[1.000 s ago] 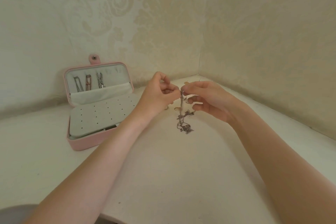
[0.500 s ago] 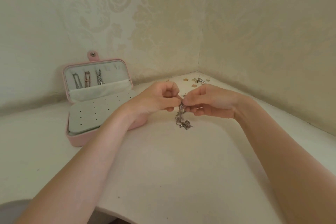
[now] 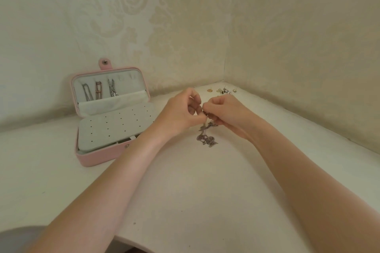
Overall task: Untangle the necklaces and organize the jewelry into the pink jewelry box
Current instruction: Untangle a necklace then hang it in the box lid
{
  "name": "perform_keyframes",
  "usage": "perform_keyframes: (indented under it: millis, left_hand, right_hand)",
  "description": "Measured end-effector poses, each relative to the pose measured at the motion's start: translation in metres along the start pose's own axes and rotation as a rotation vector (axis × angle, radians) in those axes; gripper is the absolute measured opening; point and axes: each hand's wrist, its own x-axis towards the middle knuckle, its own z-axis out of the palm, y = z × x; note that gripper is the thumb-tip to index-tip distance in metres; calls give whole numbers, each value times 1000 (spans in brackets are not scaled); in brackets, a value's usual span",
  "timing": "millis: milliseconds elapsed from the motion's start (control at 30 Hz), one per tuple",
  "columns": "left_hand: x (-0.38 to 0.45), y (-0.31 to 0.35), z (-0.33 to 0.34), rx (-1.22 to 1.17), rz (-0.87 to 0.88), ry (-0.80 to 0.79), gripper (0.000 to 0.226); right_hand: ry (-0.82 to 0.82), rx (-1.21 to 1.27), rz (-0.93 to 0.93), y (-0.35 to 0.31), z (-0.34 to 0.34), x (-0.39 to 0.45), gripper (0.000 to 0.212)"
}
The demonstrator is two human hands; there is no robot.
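1. Head view, looking down at a white worktop (image 3: 185,201) set into a corner of cream damask-patterned walls.
2. Left hand (image 3: 181,113): fingers curled, thumb and forefinger pinching the top of the tangled necklaces (image 3: 206,135) at the spot where both hands meet.
3. Right hand (image 3: 226,112): fingers also curled, pinching the same chain bundle right next to the left fingertips. The two hands are touching or nearly so at the pinch point; can't resolve which strand each one has.
4. Tangled necklaces: silver-toned clump hanging down from the pinch, lower part bunched on the worktop just below and between the hands. Individual chains not separable at this resolution.
5. Pink jewelry box (image 3: 98,158): open, to the left of the hands, near the back wall. Lid stands upright with the snap tab at its top.
6. Inside the lid: three hung necklaces (image 3: 98,90) side by side, lower ends tucked behind a pale pocket. The hook positions to their right look unused.
7. Box base: covered by a pale perforated panel (image 3: 115,127) with rows of small holes. The left wrist overlaps the box's right end in the view.
8. Small jewelry pieces (image 3: 223,90): loose cluster of gold and silver bits in the far corner of the worktop, just behind the right hand, apart from the box.
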Motion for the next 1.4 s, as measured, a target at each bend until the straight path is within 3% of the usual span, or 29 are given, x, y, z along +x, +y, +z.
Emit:
perform_keyframes:
  millis: [133,333,533,667,800,1100,1167,1400]
  left_hand:
    - [0,1,1,76,-2,18,36]
    - [-4,12,3,129,109,244,31]
    - [-6,12,8,316,237,236,29]
    - [-2,12,9,4,52,228,32]
    - [-1,14,3,-237,-11,245,34]
    - [-3,15,-4,-234,7,102,31]
    - [-4,18,-4,-263,-4,113,28]
    - [-2,17,3,-535,-173,267,18]
  right_hand:
    - [84,-153,-105,-1,6,1,23]
    - [147,106,-139,-3,13,-1,11]
    - [189,181,-116,0,14,3,16]
    - [162,184,-112,-2,8,0,21]
    - [11,284,-93,-7,8,-3,36]
    - [-243,435,41,-2,-3,-3,24]
    - [-257,466,72,-2,-3,-3,16]
    - [-128,657,117,-7,9,-1,21]
